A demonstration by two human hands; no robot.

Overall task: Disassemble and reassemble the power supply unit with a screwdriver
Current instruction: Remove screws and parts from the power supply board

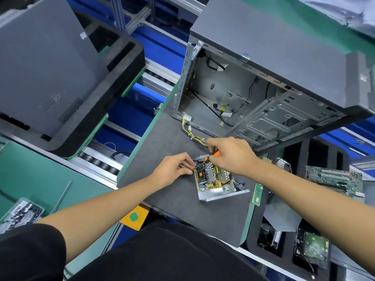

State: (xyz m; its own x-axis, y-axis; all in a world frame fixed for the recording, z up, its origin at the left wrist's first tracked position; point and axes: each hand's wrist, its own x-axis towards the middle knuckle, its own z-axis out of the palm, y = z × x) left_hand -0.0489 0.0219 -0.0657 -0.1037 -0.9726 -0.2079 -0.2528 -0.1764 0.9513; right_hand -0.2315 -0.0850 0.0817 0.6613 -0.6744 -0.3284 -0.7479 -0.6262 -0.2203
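Observation:
The power supply unit (pixel 215 180) lies opened on the dark mat (pixel 166 142), its circuit board bare inside a metal tray. My right hand (pixel 231 156) grips an orange-and-black screwdriver (pixel 211 156) slanting down to the board's far-left corner. My left hand (pixel 174 168) pinches the shaft near the tip at that same corner. A bundle of yellow and black wires (pixel 192 132) runs from the unit toward the case.
An empty computer case (pixel 263 82) lies open behind the unit. A motherboard (pixel 334 179), a memory stick (pixel 257 194) and a hard drive (pixel 311 248) sit at the right. Another case (pixel 50 78) rests on foam at the left. A yellow box with a green button (pixel 134 217) is near me.

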